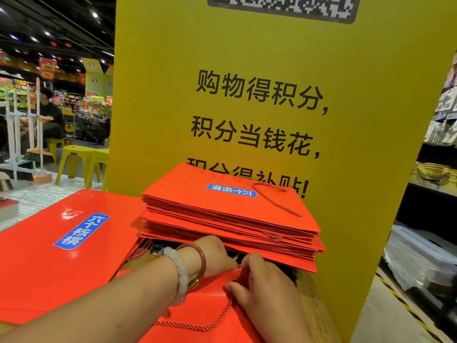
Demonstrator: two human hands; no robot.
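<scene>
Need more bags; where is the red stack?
Head view, centre: the stack lies before the yellow sign, beyond the held bag, right of a flat bag.

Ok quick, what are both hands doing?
Left hand: fingers hidden past the red paper bag edge, cannot tell.
Right hand: closed, gripping that bag's top edge.

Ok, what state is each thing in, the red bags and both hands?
near red bag: lying flat, rim lifted.
left grip: reaching behind that rim, fingers hidden.
right grip: pinching the near red bag's rim.
stack of red bags: folded flat, piled.
large red bag: lying flat.
</scene>
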